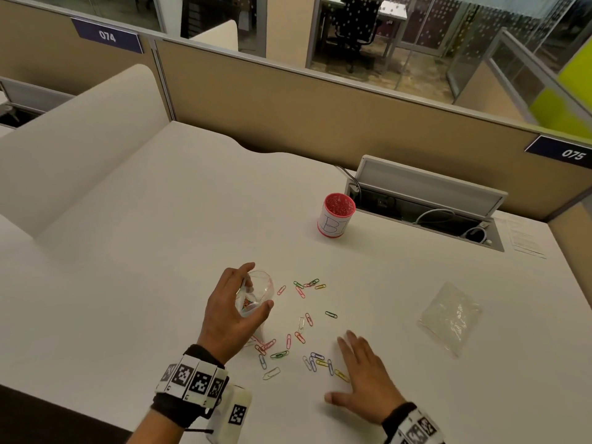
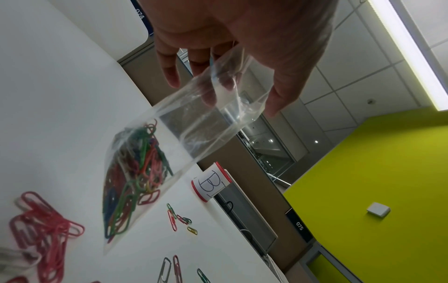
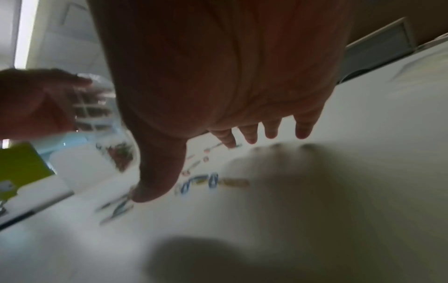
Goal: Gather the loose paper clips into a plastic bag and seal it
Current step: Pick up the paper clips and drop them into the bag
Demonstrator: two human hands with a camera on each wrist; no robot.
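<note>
My left hand (image 1: 238,307) holds a clear plastic bag (image 1: 256,296) by its open mouth above the white desk (image 1: 160,235). Seen from the left wrist, the bag (image 2: 194,134) hangs with a bunch of coloured clips (image 2: 135,172) in its lower part. Several loose paper clips (image 1: 301,334) lie scattered on the desk between my hands. My right hand (image 1: 362,376) hovers flat, fingers spread, just right of a blue and yellow cluster of clips (image 1: 320,363). In the right wrist view the straight fingers (image 3: 271,130) sit low over the desk, blurred.
A red-rimmed cup (image 1: 336,216) marked "B1" stands behind the clips. A second clear bag (image 1: 450,318) lies flat at the right. An open cable tray (image 1: 426,203) sits at the back right, before the beige partition (image 1: 288,100).
</note>
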